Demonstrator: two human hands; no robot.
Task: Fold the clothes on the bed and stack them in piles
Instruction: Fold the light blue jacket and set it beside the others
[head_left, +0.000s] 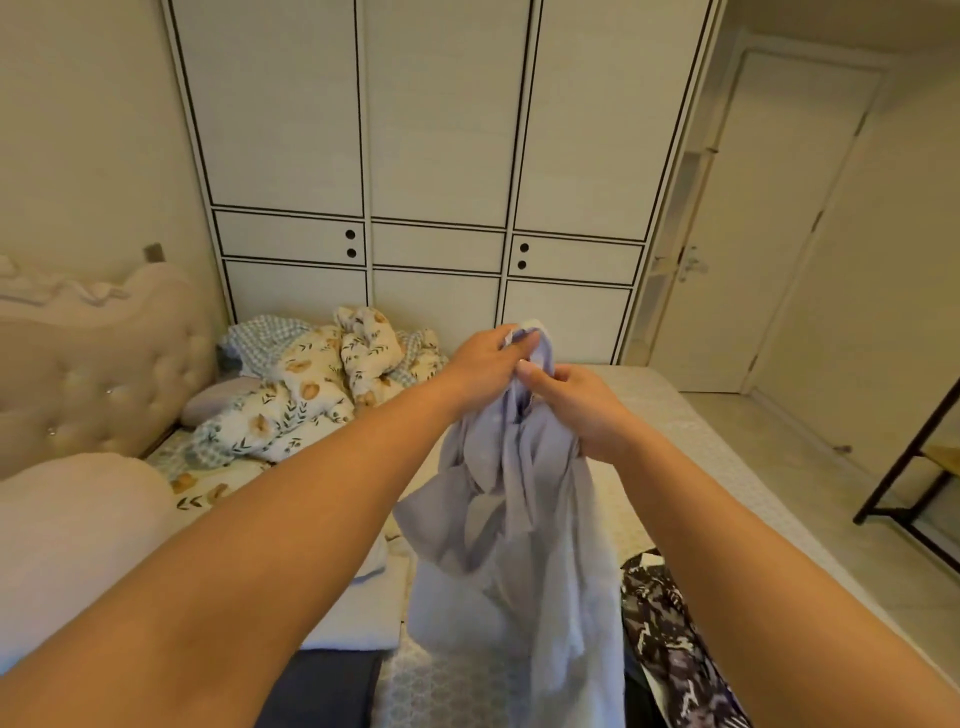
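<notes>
A home bedroom is showing here: a bed with a pale patterned mattress cover (691, 431) is lying near, a beige tufted padded headboard (98, 384) is standing at left, a crumpled floral-print duvet (306, 384) is lying beside it, and a tall white panelled wardrobe (436, 156) is standing far behind, with a white closed door (779, 234) at right.

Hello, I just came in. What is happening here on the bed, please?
A person is sorting laundry on the bed. Both hands hold a pale lilac garment up by its top edge: the left hand and the right hand pinch it close together, and it hangs down unfolded. A folded white piece lies below on the left, a black-and-white patterned garment on the right.
</notes>
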